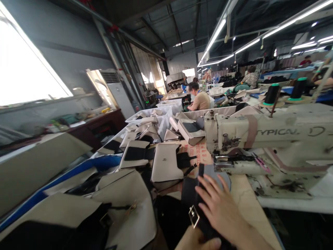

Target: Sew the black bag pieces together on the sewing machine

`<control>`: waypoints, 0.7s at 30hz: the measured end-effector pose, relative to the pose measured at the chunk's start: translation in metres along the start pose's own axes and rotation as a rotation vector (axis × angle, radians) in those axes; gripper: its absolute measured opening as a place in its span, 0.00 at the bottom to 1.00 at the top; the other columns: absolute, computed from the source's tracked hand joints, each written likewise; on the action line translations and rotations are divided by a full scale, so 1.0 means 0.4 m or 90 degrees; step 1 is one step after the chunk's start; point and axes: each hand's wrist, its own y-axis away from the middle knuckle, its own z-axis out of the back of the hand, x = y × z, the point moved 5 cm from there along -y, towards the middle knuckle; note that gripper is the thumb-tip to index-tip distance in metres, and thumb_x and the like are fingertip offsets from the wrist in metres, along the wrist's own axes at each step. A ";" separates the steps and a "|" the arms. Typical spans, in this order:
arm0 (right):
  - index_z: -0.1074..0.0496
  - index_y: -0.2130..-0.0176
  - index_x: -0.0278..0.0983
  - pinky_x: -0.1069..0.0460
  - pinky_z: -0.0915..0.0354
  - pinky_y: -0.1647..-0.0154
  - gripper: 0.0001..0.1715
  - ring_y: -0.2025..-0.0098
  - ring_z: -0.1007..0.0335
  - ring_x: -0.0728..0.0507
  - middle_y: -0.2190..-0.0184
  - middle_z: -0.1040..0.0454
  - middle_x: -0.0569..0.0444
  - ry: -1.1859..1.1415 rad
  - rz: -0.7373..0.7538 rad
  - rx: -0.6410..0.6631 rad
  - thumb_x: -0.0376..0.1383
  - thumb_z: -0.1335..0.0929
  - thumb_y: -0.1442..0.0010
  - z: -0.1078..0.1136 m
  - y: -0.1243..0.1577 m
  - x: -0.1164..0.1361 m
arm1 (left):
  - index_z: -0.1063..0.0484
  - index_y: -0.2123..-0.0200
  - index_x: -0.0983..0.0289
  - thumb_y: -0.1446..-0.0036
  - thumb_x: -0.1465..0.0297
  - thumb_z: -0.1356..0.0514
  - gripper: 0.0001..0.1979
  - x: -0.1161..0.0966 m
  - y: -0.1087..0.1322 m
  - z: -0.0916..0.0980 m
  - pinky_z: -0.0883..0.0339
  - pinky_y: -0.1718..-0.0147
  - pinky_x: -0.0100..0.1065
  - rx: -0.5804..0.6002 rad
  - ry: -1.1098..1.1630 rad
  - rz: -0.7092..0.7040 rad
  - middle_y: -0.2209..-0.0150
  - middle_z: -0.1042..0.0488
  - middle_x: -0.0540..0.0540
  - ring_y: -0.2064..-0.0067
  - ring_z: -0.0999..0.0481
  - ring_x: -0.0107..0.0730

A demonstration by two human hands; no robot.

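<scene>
A black strap with a gold-coloured buckle lies over dark bag pieces close in front of me. My right hand rests flat on this strap, fingers spread. Below the buckle, at the bottom edge, my left hand closes round the strap's lower part; some of its fingers are hidden. Just beyond sits a beige bag with black straps. To the right stands a sewing machine, with pink-handled snips on its arm.
Several beige and black bag pieces crowd the left side. White plastic bins with more pieces stand beyond. Two black thread cones top the machine. A person sits farther back. Bare wooden tabletop shows below the machine.
</scene>
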 end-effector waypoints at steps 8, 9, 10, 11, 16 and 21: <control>0.46 0.42 0.39 0.41 0.44 0.44 0.30 0.40 0.53 0.39 0.38 0.55 0.49 -0.083 -0.069 0.059 0.37 0.37 0.43 -0.099 0.093 -0.093 | 0.34 0.61 0.66 0.48 0.56 0.44 0.19 0.064 0.080 0.138 0.35 0.72 0.29 -0.334 0.033 -0.027 0.72 0.27 0.53 0.72 0.27 0.29; 0.46 0.42 0.39 0.41 0.44 0.43 0.29 0.39 0.54 0.40 0.38 0.56 0.49 -0.094 -0.075 0.050 0.36 0.37 0.43 -0.098 0.093 -0.096 | 0.34 0.61 0.65 0.49 0.57 0.44 0.19 0.062 0.092 0.173 0.34 0.69 0.31 -0.439 -0.004 -0.050 0.70 0.27 0.53 0.70 0.27 0.30; 0.46 0.43 0.39 0.41 0.46 0.42 0.29 0.39 0.55 0.40 0.38 0.57 0.49 -0.101 -0.086 0.036 0.36 0.37 0.43 -0.096 0.089 -0.100 | 0.34 0.61 0.64 0.50 0.56 0.43 0.19 0.061 0.104 0.206 0.33 0.66 0.32 -0.536 -0.048 -0.068 0.68 0.28 0.53 0.67 0.27 0.32; 0.46 0.42 0.39 0.40 0.47 0.42 0.29 0.38 0.57 0.39 0.38 0.58 0.49 -0.108 -0.106 0.015 0.37 0.37 0.43 -0.092 0.083 -0.106 | 0.35 0.61 0.64 0.52 0.55 0.42 0.20 0.063 0.112 0.234 0.33 0.65 0.34 -0.615 -0.095 -0.078 0.66 0.28 0.54 0.65 0.27 0.34; 0.51 0.41 0.37 0.40 0.43 0.44 0.39 0.42 0.47 0.38 0.43 0.45 0.45 -0.234 -0.297 -0.064 0.44 0.34 0.46 -0.098 0.064 -0.152 | 0.38 0.65 0.63 0.56 0.52 0.41 0.23 0.109 0.058 0.289 0.33 0.71 0.35 -0.605 -0.290 0.000 0.69 0.31 0.53 0.67 0.28 0.37; 0.46 0.44 0.40 0.45 0.39 0.46 0.29 0.46 0.40 0.41 0.47 0.37 0.50 -0.390 -0.346 -0.083 0.43 0.37 0.43 -0.075 0.122 -0.130 | 0.35 0.71 0.62 0.41 0.64 0.53 0.11 0.041 -0.008 0.271 0.41 0.70 0.30 -0.450 -0.511 0.001 0.71 0.29 0.53 0.69 0.29 0.33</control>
